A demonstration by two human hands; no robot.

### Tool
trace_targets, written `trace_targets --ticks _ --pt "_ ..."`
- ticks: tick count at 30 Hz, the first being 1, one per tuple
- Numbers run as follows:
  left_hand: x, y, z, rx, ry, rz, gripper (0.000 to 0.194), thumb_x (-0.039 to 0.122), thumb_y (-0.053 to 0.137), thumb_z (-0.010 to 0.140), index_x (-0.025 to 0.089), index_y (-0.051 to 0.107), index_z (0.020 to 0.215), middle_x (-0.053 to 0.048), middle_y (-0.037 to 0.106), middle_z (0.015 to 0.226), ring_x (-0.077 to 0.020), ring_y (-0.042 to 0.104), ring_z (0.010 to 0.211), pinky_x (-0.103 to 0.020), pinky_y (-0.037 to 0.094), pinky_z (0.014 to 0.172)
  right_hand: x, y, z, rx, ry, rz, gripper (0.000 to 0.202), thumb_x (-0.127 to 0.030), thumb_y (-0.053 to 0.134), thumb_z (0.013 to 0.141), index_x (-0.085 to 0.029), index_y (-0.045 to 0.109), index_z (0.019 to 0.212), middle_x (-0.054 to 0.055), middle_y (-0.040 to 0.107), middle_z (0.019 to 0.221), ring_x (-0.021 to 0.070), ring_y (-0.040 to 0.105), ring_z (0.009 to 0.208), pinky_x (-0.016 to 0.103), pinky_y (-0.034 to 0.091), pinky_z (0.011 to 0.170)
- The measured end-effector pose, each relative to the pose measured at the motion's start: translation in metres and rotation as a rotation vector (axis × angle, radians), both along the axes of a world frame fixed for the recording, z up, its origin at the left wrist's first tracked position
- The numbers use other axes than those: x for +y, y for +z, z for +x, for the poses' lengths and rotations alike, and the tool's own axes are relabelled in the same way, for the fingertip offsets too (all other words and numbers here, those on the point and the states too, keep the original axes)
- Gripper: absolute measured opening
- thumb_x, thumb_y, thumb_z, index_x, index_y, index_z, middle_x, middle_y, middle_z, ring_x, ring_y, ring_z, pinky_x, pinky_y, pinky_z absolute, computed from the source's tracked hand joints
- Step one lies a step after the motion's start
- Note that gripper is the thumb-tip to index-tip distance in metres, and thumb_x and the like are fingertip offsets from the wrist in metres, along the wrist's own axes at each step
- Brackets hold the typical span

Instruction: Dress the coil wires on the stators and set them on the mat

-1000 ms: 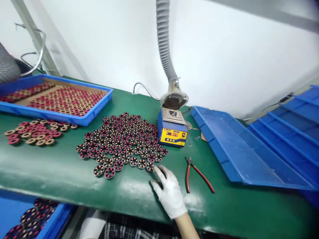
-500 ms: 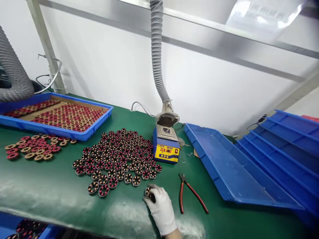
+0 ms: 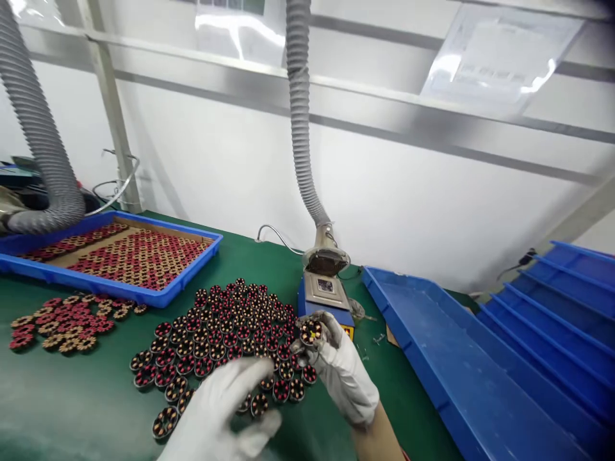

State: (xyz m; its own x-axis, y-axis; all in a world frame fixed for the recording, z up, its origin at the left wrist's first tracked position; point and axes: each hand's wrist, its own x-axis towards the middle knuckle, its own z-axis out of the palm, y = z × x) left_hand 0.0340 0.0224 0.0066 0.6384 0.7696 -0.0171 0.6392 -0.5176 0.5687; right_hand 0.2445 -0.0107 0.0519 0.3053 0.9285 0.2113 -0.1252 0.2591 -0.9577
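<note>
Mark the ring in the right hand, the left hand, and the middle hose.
Ring [image 3: 310, 324]: head view, upper part of its face.
Left hand [image 3: 214, 410]: head view, back of the hand.
Middle hose [image 3: 300, 121]: head view, middle of its length.

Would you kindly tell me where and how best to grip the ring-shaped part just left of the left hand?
Probably pinch the ring-shaped part by its outer rim, from above and the near left: it lies flat, green table shows along that side, and neighbouring parts and the left hand crowd the right.
</note>
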Motion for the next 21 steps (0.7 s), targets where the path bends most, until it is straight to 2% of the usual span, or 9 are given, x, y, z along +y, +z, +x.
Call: trace_targets --ticks 2,3,5,7,10,14,17,19,21 --pt "0.012 0.034 0.035 -0.366 -0.028 0.401 0.062 0.041 0.057 0.08 0.025 0.032 0.134 -0.006 0.039 0.135 -0.0259 0.037 0.122 -0.037 0.034 0.103 0.008 0.012 -0.002 0.019 -0.029 0.106 0.046 -0.049 0.073 0.062 -0.024 0.055 0.096 0.006 0.064 0.095 0.0232 0.062 0.091 0.039 0.05 0.081" --pt "0.015 0.047 0.051 -0.471 -0.034 0.528 0.059 0.031 0.056 0.079 0.026 0.033 0.133 -0.006 0.041 0.133 -0.0245 0.039 0.12 -0.037 0.036 0.101 0.011 0.015 -0.002 0.014 -0.04 0.15 0.045 -0.047 0.074 0.061 -0.023 0.057 0.094 0.006 0.065 0.092 0.0228 0.062 0.088 0.038 0.05 0.08" --pt "0.018 0.066 0.075 -0.612 -0.047 0.617 0.053 0.016 0.053 0.077 0.027 0.04 0.127 -0.005 0.049 0.124 -0.0231 0.047 0.111 -0.037 0.041 0.095 0.013 0.019 0.0 -0.022 -0.07 0.195 0.041 -0.045 0.075 0.06 -0.022 0.059 0.09 0.004 0.065 0.085 0.0208 0.062 0.08 0.034 0.051 0.074" --pt "0.017 0.075 0.089 -0.7 -0.06 0.534 0.046 0.009 0.051 0.074 0.028 0.049 0.116 -0.004 0.056 0.113 -0.0222 0.053 0.101 -0.037 0.045 0.089 0.011 0.02 0.005 -0.076 -0.13 0.182 0.036 -0.042 0.077 0.059 -0.021 0.061 0.084 0.002 0.065 0.079 0.0183 0.06 0.074 0.029 0.05 0.068" --pt "0.017 0.079 0.098 -0.813 -0.135 0.27 0.039 0.006 0.052 0.069 0.027 0.057 0.101 -0.001 0.061 0.101 -0.0197 0.056 0.092 -0.032 0.046 0.084 0.005 0.021 0.018 -0.124 -0.185 0.204 0.041 -0.038 0.083 0.051 -0.024 0.064 0.084 0.001 0.067 0.081 0.018 0.06 0.077 0.026 0.049 0.07" --pt "0.021 0.084 0.099 -0.895 -0.216 -0.054 0.036 0.004 0.052 0.061 0.023 0.062 0.09 0.0 0.063 0.093 -0.017 0.058 0.087 -0.024 0.046 0.078 -0.006 0.023 0.038 -0.148 -0.014 0.192 0.037 -0.035 0.082 0.054 -0.027 0.068 0.087 0.003 0.066 0.084 0.0196 0.061 0.079 0.027 0.049 0.068" --pt "0.025 0.084 0.098 -0.945 -0.299 -0.064 0.034 0.004 0.053 0.061 0.022 0.063 0.087 0.001 0.065 0.088 -0.0154 0.059 0.082 -0.02 0.045 0.072 -0.008 0.025 0.043 -0.232 0.001 0.253 0.025 -0.037 0.078 0.059 -0.025 0.072 0.08 0.003 0.063 0.077 0.0182 0.058 0.072 0.027 0.046 0.064" --pt "0.028 0.083 0.099 -0.958 -0.391 0.026 0.038 0.001 0.052 0.061 0.023 0.062 0.09 0.001 0.064 0.088 -0.014 0.059 0.082 -0.02 0.045 0.074 -0.007 0.026 0.04 -0.277 -0.04 0.33 0.016 -0.035 0.077 0.063 -0.025 0.072 0.074 0.002 0.061 0.071 0.0169 0.056 0.068 0.027 0.045 0.061" --pt "0.031 0.08 0.099 -0.946 -0.465 0.183 0.04 0.001 0.051 0.064 0.024 0.059 0.096 0.001 0.062 0.094 -0.0137 0.057 0.087 -0.021 0.044 0.08 -0.005 0.026 0.034 -0.194 -0.071 0.361 0.01 -0.032 0.073 0.068 -0.023 0.07 0.067 0.001 0.058 0.066 0.0149 0.054 0.065 0.025 0.043 0.059"
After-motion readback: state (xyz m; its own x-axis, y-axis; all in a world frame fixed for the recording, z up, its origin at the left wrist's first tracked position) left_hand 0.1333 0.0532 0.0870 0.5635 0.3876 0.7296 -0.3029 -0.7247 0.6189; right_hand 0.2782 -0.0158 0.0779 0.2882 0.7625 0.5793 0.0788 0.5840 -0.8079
